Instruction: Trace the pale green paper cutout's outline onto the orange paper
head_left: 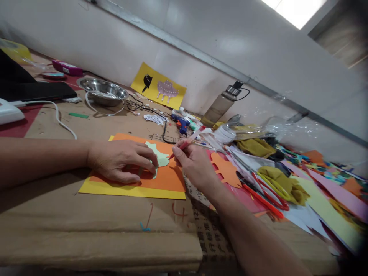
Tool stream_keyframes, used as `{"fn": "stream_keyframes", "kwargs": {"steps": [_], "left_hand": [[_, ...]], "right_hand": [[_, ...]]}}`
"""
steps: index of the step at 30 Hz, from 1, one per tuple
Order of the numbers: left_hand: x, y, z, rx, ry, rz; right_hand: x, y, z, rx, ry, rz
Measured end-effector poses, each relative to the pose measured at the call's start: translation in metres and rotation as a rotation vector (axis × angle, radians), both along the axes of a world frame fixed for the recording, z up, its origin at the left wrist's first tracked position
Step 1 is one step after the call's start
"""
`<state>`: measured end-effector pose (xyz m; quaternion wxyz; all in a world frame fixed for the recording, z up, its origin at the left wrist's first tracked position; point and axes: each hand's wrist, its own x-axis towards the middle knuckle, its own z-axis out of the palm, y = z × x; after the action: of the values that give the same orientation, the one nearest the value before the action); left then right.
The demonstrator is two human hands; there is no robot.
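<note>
A pale green paper cutout (163,158) lies on an orange sheet (172,180), which rests over a yellow sheet (129,192). My left hand (123,161) is spread over the left part of the cutout, fingers apart and pressing it down; that part is hidden. In my right hand (197,163) is a red pen (186,143), pinched between thumb and fingers. Its tip touches or nearly touches the cutout's right edge. Beside my right wrist lies an orange paper cutout (225,168) of similar kind.
Red-handled scissors (267,201) lie at the right among fabric and paper scraps (330,184). Behind are a blue glue gun (181,124), a water bottle (220,107), a steel bowl (107,100) and a yellow card (176,101) with cutouts on it. A white cable (59,117) runs at the left.
</note>
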<state>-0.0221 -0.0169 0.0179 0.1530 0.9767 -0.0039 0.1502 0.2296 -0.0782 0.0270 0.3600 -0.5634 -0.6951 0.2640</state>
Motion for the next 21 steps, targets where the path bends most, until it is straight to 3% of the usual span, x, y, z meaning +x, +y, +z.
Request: {"fn": "stream_keyframes", "kwargs": {"steps": [5, 9, 14, 21], "left_hand": [[-0.002, 0.0, -0.001, -0.003, 0.001, 0.0], [-0.002, -0.001, 0.0, -0.018, 0.012, 0.008], [0.001, -0.001, 0.002, -0.026, 0.016, 0.011], [0.0, -0.001, 0.002, -0.04, 0.011, 0.012]], "right_hand": [[0.009, -0.003, 0.014, 0.03, -0.091, -0.011], [0.007, -0.001, 0.007, 0.01, -0.045, -0.026], [0.002, 0.001, -0.001, -0.131, 0.042, -0.08], [0.003, 0.0, 0.002, -0.078, -0.05, -0.065]]}}
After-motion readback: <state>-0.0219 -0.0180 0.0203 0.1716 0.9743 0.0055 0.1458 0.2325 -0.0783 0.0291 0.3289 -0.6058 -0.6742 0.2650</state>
